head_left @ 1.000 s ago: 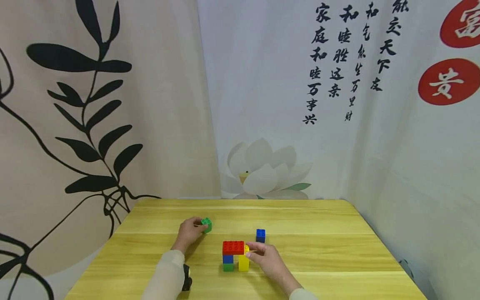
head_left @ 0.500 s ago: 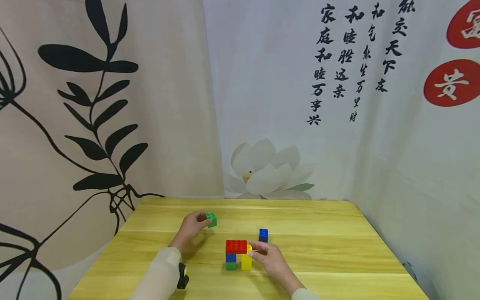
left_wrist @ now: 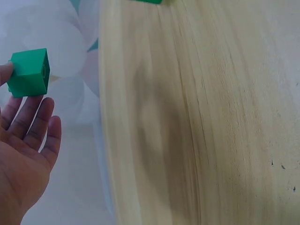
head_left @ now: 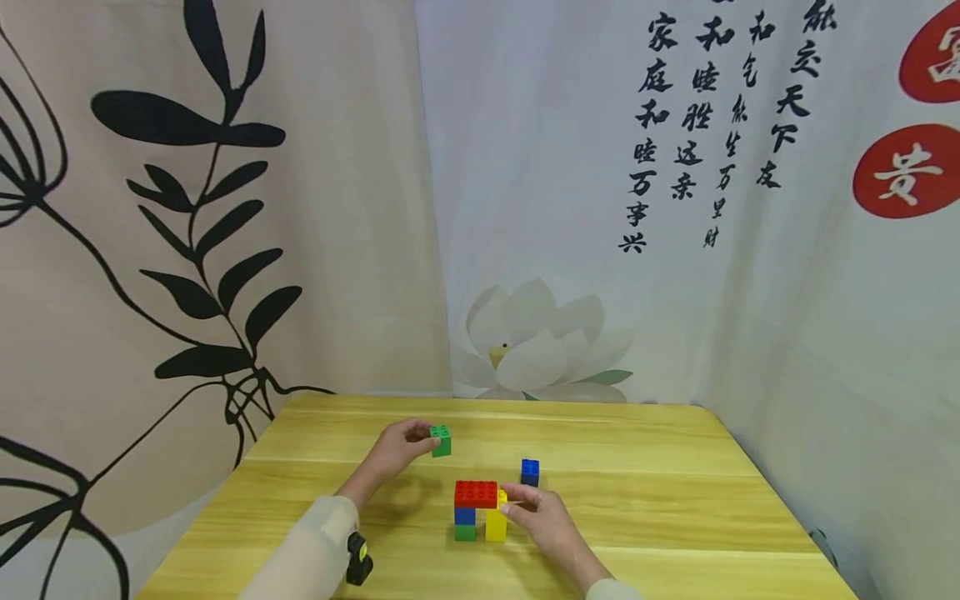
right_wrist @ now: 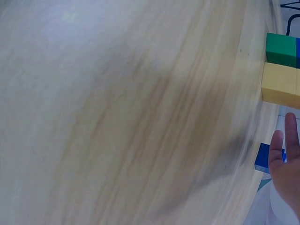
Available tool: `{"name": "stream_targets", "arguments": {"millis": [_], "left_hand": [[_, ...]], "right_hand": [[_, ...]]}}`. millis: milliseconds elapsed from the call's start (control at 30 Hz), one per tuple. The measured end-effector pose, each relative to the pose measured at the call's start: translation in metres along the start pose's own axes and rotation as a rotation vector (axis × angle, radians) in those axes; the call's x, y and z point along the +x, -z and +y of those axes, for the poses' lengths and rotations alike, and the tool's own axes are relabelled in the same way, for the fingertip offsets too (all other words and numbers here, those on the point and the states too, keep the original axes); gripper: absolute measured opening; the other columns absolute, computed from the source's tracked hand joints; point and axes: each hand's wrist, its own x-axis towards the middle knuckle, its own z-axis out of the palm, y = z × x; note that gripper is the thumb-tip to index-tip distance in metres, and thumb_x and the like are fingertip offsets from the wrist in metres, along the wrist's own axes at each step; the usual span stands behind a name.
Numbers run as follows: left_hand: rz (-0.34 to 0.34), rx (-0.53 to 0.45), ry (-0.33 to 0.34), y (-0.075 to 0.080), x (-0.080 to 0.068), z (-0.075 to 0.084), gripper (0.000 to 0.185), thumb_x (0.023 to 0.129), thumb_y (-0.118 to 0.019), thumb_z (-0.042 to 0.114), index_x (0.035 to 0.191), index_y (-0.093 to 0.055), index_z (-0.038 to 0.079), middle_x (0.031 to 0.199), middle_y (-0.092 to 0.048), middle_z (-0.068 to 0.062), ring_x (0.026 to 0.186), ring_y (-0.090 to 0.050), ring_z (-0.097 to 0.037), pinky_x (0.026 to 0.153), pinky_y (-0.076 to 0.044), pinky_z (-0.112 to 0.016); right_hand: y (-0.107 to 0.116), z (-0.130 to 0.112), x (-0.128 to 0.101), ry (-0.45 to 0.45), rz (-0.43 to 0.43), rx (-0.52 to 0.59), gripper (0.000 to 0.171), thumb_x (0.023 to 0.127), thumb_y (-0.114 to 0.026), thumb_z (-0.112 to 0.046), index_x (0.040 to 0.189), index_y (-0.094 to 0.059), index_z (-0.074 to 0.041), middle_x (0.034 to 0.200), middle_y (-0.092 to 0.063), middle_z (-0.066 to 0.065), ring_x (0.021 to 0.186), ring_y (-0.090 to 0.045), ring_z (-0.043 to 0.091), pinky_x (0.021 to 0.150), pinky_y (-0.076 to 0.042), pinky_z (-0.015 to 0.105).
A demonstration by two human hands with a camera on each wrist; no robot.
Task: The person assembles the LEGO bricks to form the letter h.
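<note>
My left hand [head_left: 399, 450] pinches a green toy block [head_left: 441, 442] between thumb and fingers, raised over the far part of the table. In the left wrist view, the block [left_wrist: 29, 75] sits at the thumb, with the other fingers spread below. A small bridge of blocks stands nearer to me: a red block [head_left: 476, 493] spans a blue block [head_left: 465, 516] on a green base block [head_left: 465, 532] and a yellow column [head_left: 496, 527]. At the yellow column's upper right, my right hand [head_left: 543, 521] holds it with thumb and index finger; the right wrist view leaves these out.
A loose blue block [head_left: 530, 472] stands on the wooden table [head_left: 675, 492] behind my right hand. A printed curtain [head_left: 360, 208] hangs beyond the table's far edge. A black band with a small device [head_left: 359, 560] is on my left wrist.
My left hand has lifted the green block a little and carried it to the right. The right hand stays at the yellow column. The head view has shifted slightly.
</note>
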Motion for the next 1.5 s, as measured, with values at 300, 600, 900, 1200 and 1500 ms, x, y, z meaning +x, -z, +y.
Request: {"name": "stream_targets", "arguments": {"millis": [300,600,900,1200,1500], "left_hand": [[-0.072,0.005,-0.042,0.001,-0.017,0.023,0.038,0.089,-0.071,0.038,0.117,-0.066,0.013,0.108,-0.069,-0.004,0.096,-0.061,-0.015,0.082,-0.054,-0.033],[-0.179,-0.026,-0.113,-0.003,-0.03,0.039,0.037,0.091,-0.07,0.036,0.118,-0.066,0.012,0.109,-0.069,-0.007,0.095,-0.064,-0.017,0.084,-0.055,-0.034],[-0.218,-0.014,-0.149,-0.007,-0.036,0.044,0.034,0.091,-0.07,0.033,0.116,-0.066,0.011,0.107,-0.069,-0.006,0.097,-0.062,-0.019,0.08,-0.053,-0.026],[-0.246,-0.038,-0.141,-0.011,-0.044,0.043,0.032,0.091,-0.071,0.029,0.117,-0.066,0.011,0.108,-0.069,-0.007,0.099,-0.061,-0.02,0.079,-0.052,-0.024],[-0.273,-0.026,-0.133,-0.014,-0.047,0.042,0.032,0.091,-0.07,0.034,0.116,-0.066,0.014,0.109,-0.069,-0.004,0.101,-0.062,-0.021,0.082,-0.052,-0.027]], "right_hand": [[0.0,0.001,0.0,0.004,0.0,0.003,0.043,0.093,-0.067,-0.031,0.132,-0.062,-0.013,0.127,-0.065,0.011,0.109,-0.063,0.022,0.089,-0.056,0.038],[0.0,0.003,0.001,-0.009,0.002,0.001,0.043,0.092,-0.067,-0.034,0.131,-0.063,-0.015,0.126,-0.066,0.009,0.109,-0.062,0.02,0.089,-0.056,0.036],[-0.001,0.004,0.001,0.011,-0.004,0.026,0.042,0.093,-0.067,-0.03,0.131,-0.062,-0.013,0.125,-0.066,0.011,0.109,-0.063,0.022,0.089,-0.056,0.038],[0.0,0.003,0.0,0.018,-0.018,0.042,0.043,0.094,-0.066,-0.029,0.132,-0.061,-0.011,0.126,-0.065,0.012,0.11,-0.063,0.023,0.089,-0.056,0.038],[0.0,0.003,0.001,-0.01,-0.007,0.039,0.044,0.093,-0.067,-0.032,0.132,-0.062,-0.012,0.125,-0.066,0.01,0.109,-0.063,0.021,0.089,-0.056,0.037]]}}
